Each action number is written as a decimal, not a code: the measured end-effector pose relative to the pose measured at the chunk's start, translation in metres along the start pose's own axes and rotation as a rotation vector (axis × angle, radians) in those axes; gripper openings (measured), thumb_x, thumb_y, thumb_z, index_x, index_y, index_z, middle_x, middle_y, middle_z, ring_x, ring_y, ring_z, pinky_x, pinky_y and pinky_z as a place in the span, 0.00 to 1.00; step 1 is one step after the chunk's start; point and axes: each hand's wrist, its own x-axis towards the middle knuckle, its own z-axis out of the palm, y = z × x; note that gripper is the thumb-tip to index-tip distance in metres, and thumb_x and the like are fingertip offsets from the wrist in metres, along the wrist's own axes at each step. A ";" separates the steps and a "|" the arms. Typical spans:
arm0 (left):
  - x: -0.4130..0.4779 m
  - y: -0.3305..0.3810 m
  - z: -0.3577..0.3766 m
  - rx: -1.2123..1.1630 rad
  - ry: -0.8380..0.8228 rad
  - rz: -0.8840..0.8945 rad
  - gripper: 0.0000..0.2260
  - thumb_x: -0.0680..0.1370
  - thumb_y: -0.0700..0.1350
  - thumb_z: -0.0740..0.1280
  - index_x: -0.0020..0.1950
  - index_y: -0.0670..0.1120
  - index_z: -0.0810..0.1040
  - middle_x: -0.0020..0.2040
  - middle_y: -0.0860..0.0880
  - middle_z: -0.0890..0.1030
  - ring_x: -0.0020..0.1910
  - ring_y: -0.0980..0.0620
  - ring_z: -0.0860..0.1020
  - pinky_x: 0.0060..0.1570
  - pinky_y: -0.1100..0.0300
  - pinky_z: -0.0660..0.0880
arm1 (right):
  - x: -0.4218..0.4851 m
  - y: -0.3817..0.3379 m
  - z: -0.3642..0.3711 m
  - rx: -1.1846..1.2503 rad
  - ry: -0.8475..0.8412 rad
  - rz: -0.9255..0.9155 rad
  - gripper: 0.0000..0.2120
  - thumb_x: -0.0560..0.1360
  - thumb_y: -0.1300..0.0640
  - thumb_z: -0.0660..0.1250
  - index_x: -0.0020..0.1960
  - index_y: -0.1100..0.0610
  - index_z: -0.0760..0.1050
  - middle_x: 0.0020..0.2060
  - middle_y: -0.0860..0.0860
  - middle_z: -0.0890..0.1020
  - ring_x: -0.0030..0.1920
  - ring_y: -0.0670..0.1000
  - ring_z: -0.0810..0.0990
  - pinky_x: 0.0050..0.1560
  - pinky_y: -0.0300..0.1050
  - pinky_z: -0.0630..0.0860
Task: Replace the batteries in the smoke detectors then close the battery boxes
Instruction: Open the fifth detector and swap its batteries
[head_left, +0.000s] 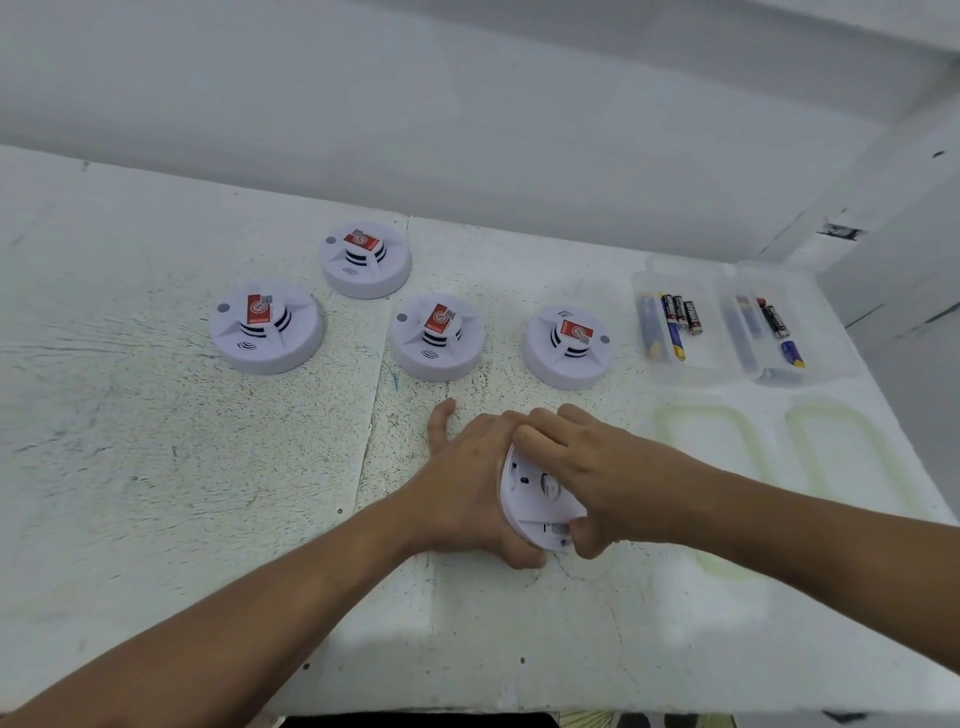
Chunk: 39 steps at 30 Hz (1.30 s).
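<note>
A white smoke detector (535, 501) is tilted on edge in the middle of the table, its underside facing me. My left hand (467, 483) grips its left side, thumb under the near rim. My right hand (587, 478) grips it from the right, fingers curled over the top edge and thumb at the bottom rim. Several more white smoke detectors with red labels stand face up behind: one at far left (266, 327), one at the back (365, 260), one in the centre (438, 336), one to the right (567, 347).
Two clear plastic battery boxes, left box (675, 374) and right box (826, 364), sit open at the right with several batteries (675, 322) inside. Their two clear lids (701, 431) lie in front of them. A white wall rises behind the table.
</note>
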 end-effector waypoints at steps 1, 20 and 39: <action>0.000 -0.001 0.001 0.004 0.000 0.002 0.41 0.55 0.66 0.72 0.65 0.57 0.64 0.57 0.64 0.68 0.62 0.64 0.65 0.70 0.47 0.35 | 0.000 0.001 0.000 -0.016 0.002 -0.010 0.40 0.56 0.54 0.77 0.55 0.47 0.52 0.53 0.48 0.65 0.44 0.50 0.59 0.35 0.32 0.53; 0.002 -0.002 0.001 0.019 -0.014 -0.006 0.39 0.53 0.66 0.73 0.62 0.58 0.67 0.53 0.68 0.65 0.59 0.65 0.63 0.71 0.47 0.37 | 0.005 0.000 -0.005 -0.191 -0.118 -0.026 0.42 0.63 0.51 0.76 0.62 0.47 0.47 0.64 0.48 0.58 0.50 0.48 0.56 0.52 0.45 0.72; -0.003 0.011 -0.001 0.068 0.047 -0.034 0.38 0.51 0.70 0.66 0.58 0.60 0.63 0.49 0.68 0.65 0.54 0.64 0.67 0.71 0.47 0.45 | -0.005 0.015 0.002 0.429 0.073 0.171 0.22 0.66 0.51 0.76 0.50 0.49 0.64 0.45 0.43 0.65 0.46 0.44 0.63 0.42 0.36 0.63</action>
